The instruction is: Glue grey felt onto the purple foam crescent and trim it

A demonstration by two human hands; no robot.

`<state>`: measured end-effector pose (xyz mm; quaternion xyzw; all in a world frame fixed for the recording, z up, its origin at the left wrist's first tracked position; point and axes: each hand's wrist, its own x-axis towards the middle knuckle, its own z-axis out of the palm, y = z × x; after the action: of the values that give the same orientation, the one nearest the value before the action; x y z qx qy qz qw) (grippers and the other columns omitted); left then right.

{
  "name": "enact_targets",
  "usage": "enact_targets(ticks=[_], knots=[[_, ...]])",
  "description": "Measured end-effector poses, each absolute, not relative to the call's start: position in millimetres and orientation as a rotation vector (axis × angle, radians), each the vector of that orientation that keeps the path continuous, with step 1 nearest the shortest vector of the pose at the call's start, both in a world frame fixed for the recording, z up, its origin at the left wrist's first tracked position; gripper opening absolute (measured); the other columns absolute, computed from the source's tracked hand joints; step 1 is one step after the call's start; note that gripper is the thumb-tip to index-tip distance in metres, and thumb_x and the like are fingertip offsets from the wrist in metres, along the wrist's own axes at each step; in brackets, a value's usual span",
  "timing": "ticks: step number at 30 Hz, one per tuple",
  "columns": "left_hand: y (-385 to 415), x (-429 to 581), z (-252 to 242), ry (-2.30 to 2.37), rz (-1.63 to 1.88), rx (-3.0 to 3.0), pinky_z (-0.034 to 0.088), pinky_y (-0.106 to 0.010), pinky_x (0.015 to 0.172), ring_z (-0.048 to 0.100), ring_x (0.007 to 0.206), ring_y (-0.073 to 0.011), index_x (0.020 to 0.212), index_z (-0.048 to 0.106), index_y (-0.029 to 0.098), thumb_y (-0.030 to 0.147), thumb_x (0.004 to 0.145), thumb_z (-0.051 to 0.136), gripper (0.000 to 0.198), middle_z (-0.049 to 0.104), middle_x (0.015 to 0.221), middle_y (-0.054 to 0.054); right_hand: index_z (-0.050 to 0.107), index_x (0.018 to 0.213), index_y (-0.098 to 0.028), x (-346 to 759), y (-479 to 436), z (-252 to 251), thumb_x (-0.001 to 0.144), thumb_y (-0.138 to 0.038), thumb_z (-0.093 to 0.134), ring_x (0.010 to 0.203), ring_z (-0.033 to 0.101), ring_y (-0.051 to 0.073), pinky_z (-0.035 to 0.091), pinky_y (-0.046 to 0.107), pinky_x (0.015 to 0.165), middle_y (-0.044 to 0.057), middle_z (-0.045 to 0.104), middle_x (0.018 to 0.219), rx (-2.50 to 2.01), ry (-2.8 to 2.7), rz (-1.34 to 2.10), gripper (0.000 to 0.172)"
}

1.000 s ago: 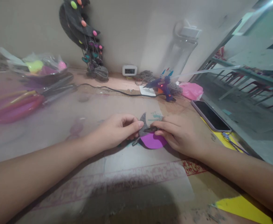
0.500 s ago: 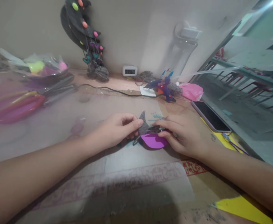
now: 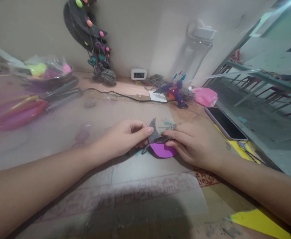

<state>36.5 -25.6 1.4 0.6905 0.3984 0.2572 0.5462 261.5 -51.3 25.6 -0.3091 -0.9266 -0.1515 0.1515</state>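
Observation:
My left hand (image 3: 133, 134) pinches a grey yarn-wrapped crescent (image 3: 154, 131) between thumb and fingers, its pointed tip standing up. My right hand (image 3: 190, 141) is closed on the other side of the same crescent, with the index finger and thumb pressed at its edge. Part of the crescent is hidden behind the right fingers. Just below it, partly under my right thumb, shows a rounded purple paper piece (image 3: 162, 150). A short dark strand end sticks out at the lower left of the crescent.
At the back stand a white digital clock (image 3: 139, 74), a glue gun (image 3: 175, 91) with a lit red light and a clear bottle (image 3: 194, 56). Scissors (image 3: 18, 108) and a bowl (image 3: 46, 79) are at left, a phone (image 3: 226, 123) at right. A decorated grey crescent (image 3: 83, 26) leans on the wall.
My right thumb and index finger have shifted slightly left along the crescent. My left hand keeps its hold, and the view has moved a little.

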Motion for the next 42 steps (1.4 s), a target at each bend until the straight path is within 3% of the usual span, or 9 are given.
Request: enact_targets(ticks=[21,29,42], knots=[[-24.4,39.7,2.2,0.895,0.598,1.481,0.040,-0.018,0.046,0.048,0.045,-0.0056,0.067,0.057,0.016,0.036,0.092,0.050,0.033,0.058,0.056,0.003,0.069,0.093,-0.014,260.8,-50.1,24.6,0.095,-0.027,0.049,0.059,0.052,0.013,0.032,0.027,0.055,0.003,0.063,0.065,-0.845,-2.641,-0.497,0.023],[-23.7,38.8,2.1,0.925,0.623,1.525,0.038,-0.017,0.044,0.047,0.045,-0.0056,0.067,0.057,0.016,0.038,0.091,0.050,0.033,0.058,0.057,0.003,0.068,0.100,-0.011,264.2,-51.2,21.7,0.094,-0.028,0.051,0.065,0.056,0.015,0.036,0.027,0.058,0.007,0.065,0.072,-0.888,-2.597,-0.400,0.025],[-23.8,39.4,3.2,0.918,0.601,1.469,0.042,-0.019,0.048,0.051,0.048,-0.0065,0.069,0.058,0.016,0.037,0.091,0.052,0.031,0.061,0.059,0.002,0.068,0.096,-0.014,257.3,-53.3,26.6,0.094,-0.030,0.049,0.061,0.053,0.014,0.031,0.027,0.055,0.005,0.064,0.070,-0.928,-2.660,-0.441,0.025]])
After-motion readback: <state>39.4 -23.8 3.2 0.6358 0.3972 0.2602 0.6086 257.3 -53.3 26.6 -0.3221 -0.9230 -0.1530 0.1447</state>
